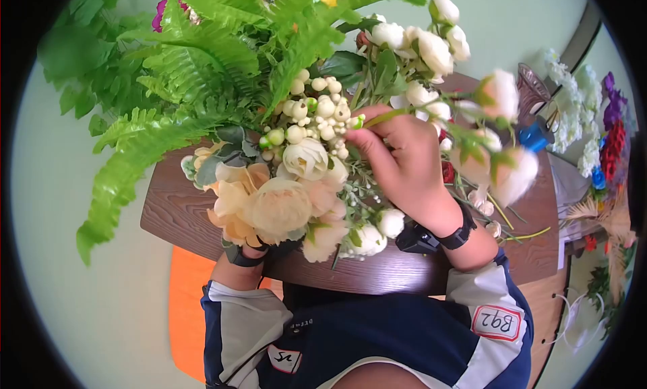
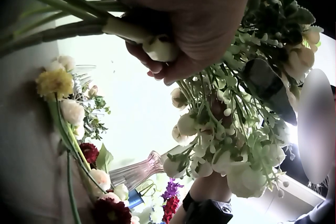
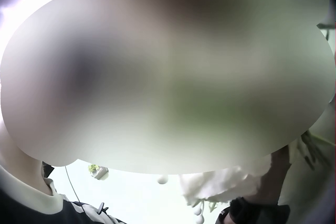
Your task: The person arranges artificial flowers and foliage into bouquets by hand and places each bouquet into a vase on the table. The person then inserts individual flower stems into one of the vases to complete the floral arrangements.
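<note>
My left hand (image 2: pixel 194 19) grips a bundle of green stems (image 2: pixel 73 24) below the bouquet; in the head view the flowers hide that hand. Cream and peach blooms (image 1: pixel 280 203), white berries (image 1: pixel 323 109) and long fern leaves (image 1: pixel 222 58) make up the bouquet. At its right side my right hand (image 1: pixel 404 163) pinches a green stem (image 1: pixel 387 116) between thumb and fingers, beside the berries. White blooms (image 1: pixel 515 173) hang on stems just right of that hand. A large blur covers most of the right wrist view.
Under the bouquet is a dark wooden table (image 1: pixel 182 203). Loose cut stems (image 1: pixel 529 235) lie at its right part. A ribbed glass vase (image 1: pixel 531 89) and a blue item (image 1: pixel 534 137) stand at the far right, near purple and red flowers (image 1: pixel 612 146). An orange chair (image 1: pixel 185 308) is at the lower left.
</note>
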Action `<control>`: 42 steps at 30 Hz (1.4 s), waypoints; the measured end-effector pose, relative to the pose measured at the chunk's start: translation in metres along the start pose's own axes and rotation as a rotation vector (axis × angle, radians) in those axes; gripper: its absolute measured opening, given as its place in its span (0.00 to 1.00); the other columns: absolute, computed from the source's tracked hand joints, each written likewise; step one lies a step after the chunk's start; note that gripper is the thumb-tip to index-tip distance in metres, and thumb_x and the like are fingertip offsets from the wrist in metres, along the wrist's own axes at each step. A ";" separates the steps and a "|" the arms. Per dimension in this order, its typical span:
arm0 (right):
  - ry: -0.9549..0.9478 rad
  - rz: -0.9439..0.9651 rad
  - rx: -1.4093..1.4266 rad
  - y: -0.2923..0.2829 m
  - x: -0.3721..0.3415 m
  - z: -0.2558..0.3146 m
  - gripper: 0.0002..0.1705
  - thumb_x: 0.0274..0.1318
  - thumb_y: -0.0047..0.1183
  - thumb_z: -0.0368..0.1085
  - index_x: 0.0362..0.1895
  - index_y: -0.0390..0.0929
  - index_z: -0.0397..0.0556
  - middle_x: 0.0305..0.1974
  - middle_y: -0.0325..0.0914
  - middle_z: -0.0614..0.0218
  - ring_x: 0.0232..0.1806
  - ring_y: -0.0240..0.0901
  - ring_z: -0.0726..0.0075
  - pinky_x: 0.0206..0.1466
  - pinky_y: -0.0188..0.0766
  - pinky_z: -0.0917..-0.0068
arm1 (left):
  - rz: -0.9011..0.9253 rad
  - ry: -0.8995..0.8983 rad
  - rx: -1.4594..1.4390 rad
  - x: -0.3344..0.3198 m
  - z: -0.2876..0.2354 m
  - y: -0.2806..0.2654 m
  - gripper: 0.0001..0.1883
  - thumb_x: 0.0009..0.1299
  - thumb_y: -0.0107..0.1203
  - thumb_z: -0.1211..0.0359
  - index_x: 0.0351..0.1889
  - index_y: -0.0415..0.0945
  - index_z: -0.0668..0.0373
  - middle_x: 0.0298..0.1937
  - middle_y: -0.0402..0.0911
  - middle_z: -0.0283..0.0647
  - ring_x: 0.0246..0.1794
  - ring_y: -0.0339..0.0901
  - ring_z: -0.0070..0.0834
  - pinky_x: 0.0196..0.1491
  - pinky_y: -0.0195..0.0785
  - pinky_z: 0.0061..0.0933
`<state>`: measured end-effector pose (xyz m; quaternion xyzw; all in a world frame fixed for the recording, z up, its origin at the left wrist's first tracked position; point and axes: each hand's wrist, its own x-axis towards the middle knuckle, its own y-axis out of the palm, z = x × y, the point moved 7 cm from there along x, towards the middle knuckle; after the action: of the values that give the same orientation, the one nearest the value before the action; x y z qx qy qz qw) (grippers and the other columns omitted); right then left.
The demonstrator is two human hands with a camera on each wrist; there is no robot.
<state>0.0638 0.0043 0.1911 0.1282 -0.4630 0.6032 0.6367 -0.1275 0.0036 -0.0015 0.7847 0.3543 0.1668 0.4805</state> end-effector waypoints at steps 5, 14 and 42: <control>0.210 -0.068 0.060 -0.008 0.008 -0.005 0.04 0.54 0.50 0.31 0.30 0.74 0.44 0.18 0.75 0.65 0.17 0.71 0.66 0.22 0.64 0.75 | -0.017 0.006 0.003 -0.006 -0.005 -0.005 0.27 0.60 0.47 0.41 0.45 0.64 0.51 0.31 0.60 0.34 0.26 0.61 0.26 0.25 0.57 0.25; 0.040 0.138 -0.202 0.001 0.003 -0.009 0.06 0.50 0.55 0.33 0.27 0.78 0.42 0.19 0.75 0.62 0.16 0.70 0.68 0.21 0.63 0.76 | -0.032 0.029 0.025 0.013 -0.004 0.003 0.26 0.60 0.47 0.41 0.44 0.64 0.51 0.30 0.59 0.34 0.26 0.60 0.26 0.26 0.57 0.24; 0.112 -0.052 0.070 -0.011 0.000 0.012 0.09 0.47 0.56 0.24 0.36 0.77 0.44 0.28 0.77 0.66 0.25 0.72 0.75 0.27 0.68 0.80 | -0.522 0.253 0.786 -0.003 -0.012 -0.135 0.15 0.64 0.49 0.54 0.36 0.64 0.54 0.28 0.60 0.31 0.24 0.59 0.21 0.23 0.52 0.19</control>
<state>0.0685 -0.0071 0.2016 0.1287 -0.4017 0.6085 0.6722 -0.1904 0.0479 -0.1134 0.7653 0.6310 -0.0116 0.1267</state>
